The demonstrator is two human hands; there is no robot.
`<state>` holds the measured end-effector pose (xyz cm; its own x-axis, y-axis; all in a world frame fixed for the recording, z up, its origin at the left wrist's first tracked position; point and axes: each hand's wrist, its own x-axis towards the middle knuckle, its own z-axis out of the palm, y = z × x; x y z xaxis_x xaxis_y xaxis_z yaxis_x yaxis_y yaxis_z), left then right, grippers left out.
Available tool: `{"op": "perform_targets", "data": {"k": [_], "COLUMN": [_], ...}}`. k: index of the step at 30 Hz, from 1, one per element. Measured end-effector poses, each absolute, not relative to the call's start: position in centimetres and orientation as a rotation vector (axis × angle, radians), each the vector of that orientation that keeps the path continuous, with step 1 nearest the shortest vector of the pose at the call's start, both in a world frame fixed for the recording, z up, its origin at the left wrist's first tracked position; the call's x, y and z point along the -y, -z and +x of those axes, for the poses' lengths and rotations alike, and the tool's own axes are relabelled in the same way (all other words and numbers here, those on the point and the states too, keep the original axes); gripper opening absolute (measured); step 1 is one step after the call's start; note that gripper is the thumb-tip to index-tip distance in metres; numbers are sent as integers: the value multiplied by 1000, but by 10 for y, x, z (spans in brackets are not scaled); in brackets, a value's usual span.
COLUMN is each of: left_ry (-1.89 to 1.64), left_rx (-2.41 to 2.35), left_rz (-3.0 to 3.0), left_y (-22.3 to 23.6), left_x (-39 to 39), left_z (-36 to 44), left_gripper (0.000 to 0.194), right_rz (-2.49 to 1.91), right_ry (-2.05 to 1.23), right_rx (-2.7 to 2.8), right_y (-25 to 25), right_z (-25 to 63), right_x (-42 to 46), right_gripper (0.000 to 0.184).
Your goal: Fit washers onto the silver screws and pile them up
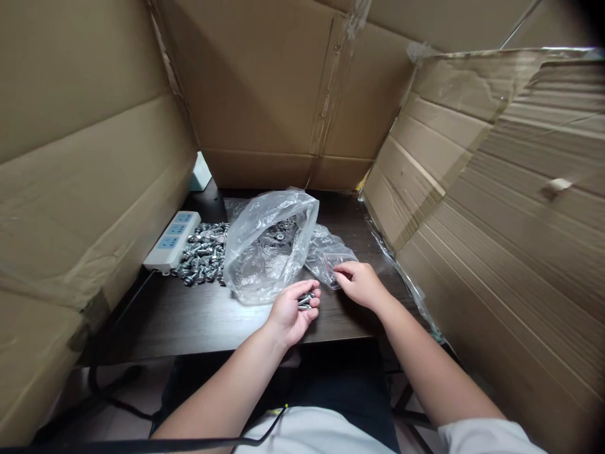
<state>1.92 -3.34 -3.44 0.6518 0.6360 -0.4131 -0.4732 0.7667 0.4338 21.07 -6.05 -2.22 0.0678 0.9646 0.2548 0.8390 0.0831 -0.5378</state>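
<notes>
Several metal bolts (305, 301) lie in my left hand (290, 312), its fingers curled round them, palm turned up near the table's front edge. To the right, my right hand (360, 282) pinches at a small clear zip bag (341, 258) with a red line along its top; the fingertips are partly hidden, and dark bits show beside them. Just beyond my left hand stands a large clear plastic bag (271, 252), its mouth wide and facing me, with small metal washers (280, 236) inside. A pile of bolts (203, 252) sits left of this bag.
A white power strip (172, 243) lies left of the bolt pile on the dark table (189, 321). Cardboard walls (278, 88) close in the back and both sides. A pale box (200, 172) stands in the far left corner. A black cable (189, 444) crosses the lower left.
</notes>
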Motion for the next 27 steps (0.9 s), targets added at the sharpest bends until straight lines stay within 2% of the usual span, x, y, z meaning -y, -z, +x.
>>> {"op": "perform_targets", "data": {"k": [5,10,16,19,22,27], "left_ry": [-577,-563,-647,-654,-638,-639], "left_rx": [-585,-594,-600,-607,-600,-565], "left_rz": [321,339,380,402,429,450], "left_y": [34,34,34,35,36,40], "left_x": [33,34,35,36,37,37], "left_z": [15,14,16,18,21,20], "left_gripper": [6,7,12,13,15,22], "right_rz": [-1854,-1867,-1771,-1663,-1374,-1289], "right_ry": [-398,-415,-427,-577,-803,-666], "right_rx": [1877,1856,1647,1447,1132,1284], "right_y": [35,26,18,21,21,19], "right_z": [204,205,211,202,182,147], "right_x": [45,39,63,80,89,84], "right_gripper": [13,11,34,39,32,13]}}
